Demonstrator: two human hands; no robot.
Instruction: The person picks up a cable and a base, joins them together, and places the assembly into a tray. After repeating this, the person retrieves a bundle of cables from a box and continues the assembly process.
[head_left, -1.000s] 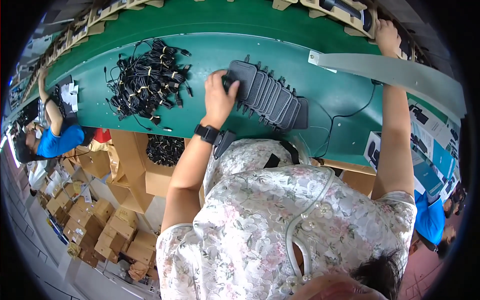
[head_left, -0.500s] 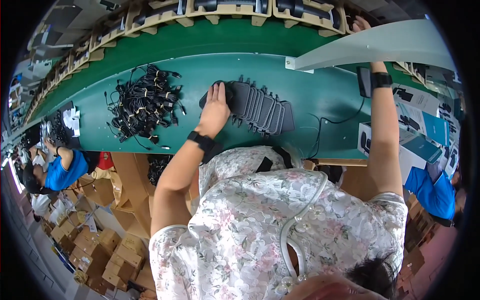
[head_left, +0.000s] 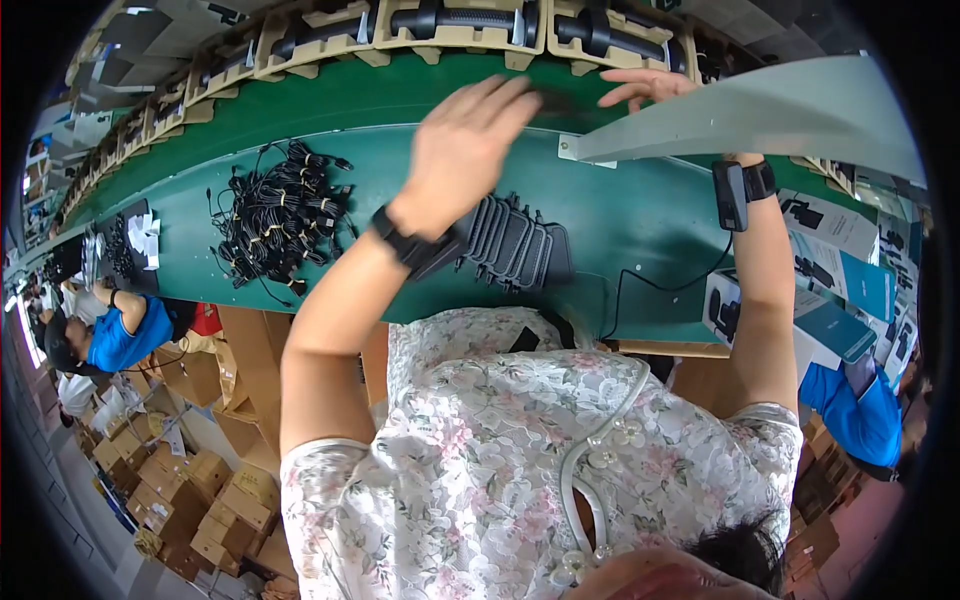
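My left hand (head_left: 468,145), blurred by motion, reaches over the far side of the bench. A dark smeared object (head_left: 568,106) is at its fingertips and seems held; its kind is too blurred to make out. Facing it, my right hand (head_left: 650,88) has its fingers stretched apart and nothing in them, beyond a grey metal arm that hides its wrist. Below my left hand, a leaning row of flat black plates (head_left: 515,245) with small side tabs lies on the green bench, partly covered by my left wrist. Left of them is a heap of tied black cables (head_left: 282,215).
Cardboard trays (head_left: 455,42) holding black cylindrical devices line the far side. The grey metal arm (head_left: 740,108) crosses at the right. Printed boxes (head_left: 840,270) stand at the right end. Co-workers in blue (head_left: 128,335) are at both sides. Cartons (head_left: 225,510) stack behind at left.
My left hand has lifted off the black plates and swung away and right, with the dark smear at its fingers. My right hand has come left from behind the metal arm, fingers spread.
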